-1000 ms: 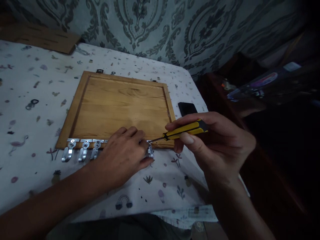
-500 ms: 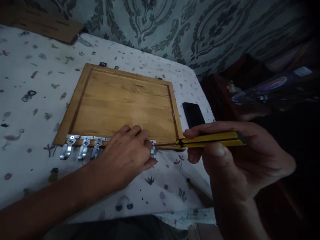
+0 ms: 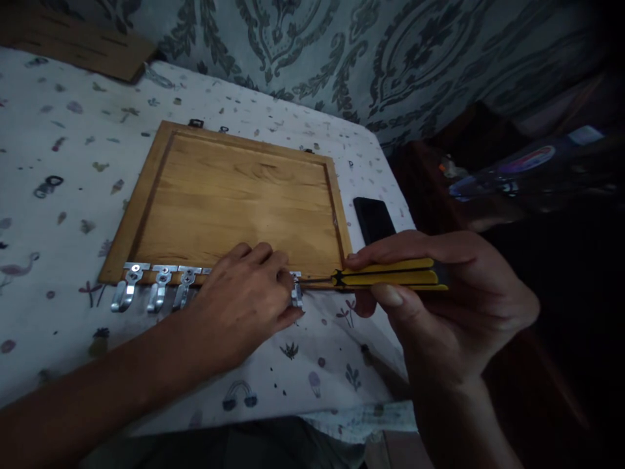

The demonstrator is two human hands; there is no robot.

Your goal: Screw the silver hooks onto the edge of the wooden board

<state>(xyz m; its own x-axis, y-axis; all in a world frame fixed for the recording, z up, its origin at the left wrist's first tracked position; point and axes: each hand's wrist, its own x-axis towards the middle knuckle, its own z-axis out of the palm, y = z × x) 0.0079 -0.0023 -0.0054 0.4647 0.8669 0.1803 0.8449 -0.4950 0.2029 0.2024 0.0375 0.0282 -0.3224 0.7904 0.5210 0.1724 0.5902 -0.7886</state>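
Observation:
A wooden panel with a raised frame (image 3: 234,195) lies on the table, with silver metal hooks (image 3: 160,286) in a row along its near edge. My left hand (image 3: 244,299) presses on that edge, covering the middle of the row. Its curled fingers and thumb close about the hook at the right end (image 3: 297,293). In my right hand (image 3: 439,306) is a yellow and black screwdriver (image 3: 390,275), its handle pinched between thumb and fingers. The shaft lies nearly level along the panel's edge, pointing left. Its tip reaches that same hook; exact contact is too small to make out.
A black phone (image 3: 374,220) lies right of the panel. Brown cardboard (image 3: 73,45) rests at the table's back left. The patterned tablecloth (image 3: 53,260) hangs over the front edge. Beyond the table's right side is a clear plastic bottle (image 3: 527,163). Patterned wallpaper (image 3: 303,58) rises behind.
The screwdriver handle has turned a little in my right fingers, and that hand has moved left. My left hand stays on the panel's edge. The whole view has shifted slightly.

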